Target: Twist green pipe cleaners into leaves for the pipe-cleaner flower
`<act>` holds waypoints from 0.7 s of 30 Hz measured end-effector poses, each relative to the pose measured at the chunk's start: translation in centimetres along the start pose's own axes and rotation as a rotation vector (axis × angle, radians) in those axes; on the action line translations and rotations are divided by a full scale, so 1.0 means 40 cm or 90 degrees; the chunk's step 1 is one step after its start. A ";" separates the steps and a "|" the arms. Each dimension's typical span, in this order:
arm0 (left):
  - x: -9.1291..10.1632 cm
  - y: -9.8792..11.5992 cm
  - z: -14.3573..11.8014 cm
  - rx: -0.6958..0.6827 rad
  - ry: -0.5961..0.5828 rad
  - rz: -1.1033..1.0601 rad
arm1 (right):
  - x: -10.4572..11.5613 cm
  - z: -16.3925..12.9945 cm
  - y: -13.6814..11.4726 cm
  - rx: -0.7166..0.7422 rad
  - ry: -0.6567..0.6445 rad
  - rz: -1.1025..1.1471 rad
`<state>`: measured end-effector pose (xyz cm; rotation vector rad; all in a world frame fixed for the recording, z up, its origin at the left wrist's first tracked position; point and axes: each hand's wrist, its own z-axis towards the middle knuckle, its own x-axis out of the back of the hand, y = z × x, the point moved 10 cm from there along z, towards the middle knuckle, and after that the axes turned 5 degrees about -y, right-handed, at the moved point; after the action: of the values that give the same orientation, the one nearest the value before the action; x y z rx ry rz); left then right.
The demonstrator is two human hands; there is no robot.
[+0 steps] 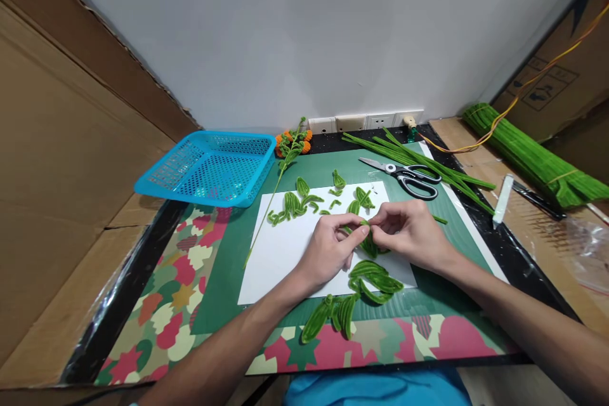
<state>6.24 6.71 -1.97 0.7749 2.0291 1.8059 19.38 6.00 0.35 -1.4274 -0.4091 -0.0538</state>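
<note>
A white sheet (285, 254) lies on a green cutting mat (228, 266). Left hand (328, 247) and right hand (409, 231) fingertips pinch one green pipe-cleaner leaf (367, 242) between them; scissors (404, 176) lie behind

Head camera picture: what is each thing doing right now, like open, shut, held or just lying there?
green pipe-cleaner leaf: pinched between both hands
left hand: gripping the leaf
right hand: gripping the leaf
scissors: lying flat, blades nearly closed
blue basket: tilted, nothing visible inside
finished leaves: lying loose

blue basket (209, 168) back left | scissors (404, 176) on green mat (223, 266) | bundle (533, 155), probably pipe cleaners, far right
</note>
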 end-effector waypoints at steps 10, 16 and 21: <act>0.034 0.027 0.025 -0.012 0.060 -0.022 | -0.003 0.048 0.018 -0.020 0.014 0.100; 0.035 0.022 0.022 -0.024 0.049 -0.020 | -0.007 0.045 -0.024 0.033 -0.014 0.034; 0.030 0.001 0.025 -0.020 0.018 -0.025 | -0.011 0.048 -0.024 0.034 -0.037 0.034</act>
<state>5.85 8.23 -1.93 0.6998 2.0133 1.8331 18.25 7.62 1.30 -1.3895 -0.4166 0.0413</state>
